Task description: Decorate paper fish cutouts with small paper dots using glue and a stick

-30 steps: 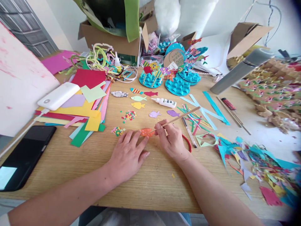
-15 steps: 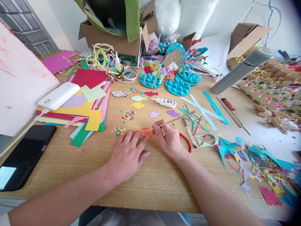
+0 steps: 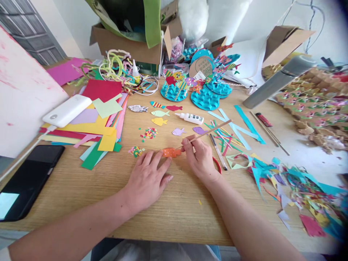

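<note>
Two hands, nearest first: left hand (image 3: 148, 179) open, palm down, fingers slightly spread, fingertips at one end of the orange paper fish (image 3: 172, 152); right hand (image 3: 200, 161) closed in a pinch on a thin wooden stick (image 3: 214, 128), tip near the tail. Fish lies flat on the table (image 3: 163, 224); judged very light, bendable, easily creased; best taken by its edges. Beyond: glue bottle (image 3: 193, 118), on its side.
</note>
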Available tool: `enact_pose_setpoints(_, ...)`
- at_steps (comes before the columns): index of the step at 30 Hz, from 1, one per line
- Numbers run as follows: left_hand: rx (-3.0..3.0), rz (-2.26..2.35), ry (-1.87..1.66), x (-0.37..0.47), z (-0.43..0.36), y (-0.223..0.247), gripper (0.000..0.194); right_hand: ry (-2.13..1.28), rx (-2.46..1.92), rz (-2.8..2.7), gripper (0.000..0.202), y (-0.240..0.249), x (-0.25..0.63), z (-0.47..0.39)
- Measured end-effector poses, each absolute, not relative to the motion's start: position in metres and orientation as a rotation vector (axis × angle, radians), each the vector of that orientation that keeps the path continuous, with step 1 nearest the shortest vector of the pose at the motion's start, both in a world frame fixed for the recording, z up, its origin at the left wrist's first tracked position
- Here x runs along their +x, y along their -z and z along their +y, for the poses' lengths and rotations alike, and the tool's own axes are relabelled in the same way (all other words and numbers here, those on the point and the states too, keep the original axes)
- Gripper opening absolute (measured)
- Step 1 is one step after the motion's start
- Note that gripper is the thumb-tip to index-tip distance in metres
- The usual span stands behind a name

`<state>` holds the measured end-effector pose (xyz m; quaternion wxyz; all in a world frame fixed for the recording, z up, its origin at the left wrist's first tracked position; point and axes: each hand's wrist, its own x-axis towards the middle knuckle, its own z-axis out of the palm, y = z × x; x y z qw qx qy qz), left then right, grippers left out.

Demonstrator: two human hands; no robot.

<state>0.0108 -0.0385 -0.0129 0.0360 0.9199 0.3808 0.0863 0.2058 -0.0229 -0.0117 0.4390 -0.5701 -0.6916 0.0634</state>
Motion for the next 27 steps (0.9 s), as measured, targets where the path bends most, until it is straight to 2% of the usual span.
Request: enact_pose_setpoints(27,2.833,1.159,-0.276,0.0116,-0.0380,0.0129,0.043,-0.230,-1.316,-1.834,0.022,0.0084,0.1985,-0.0282)
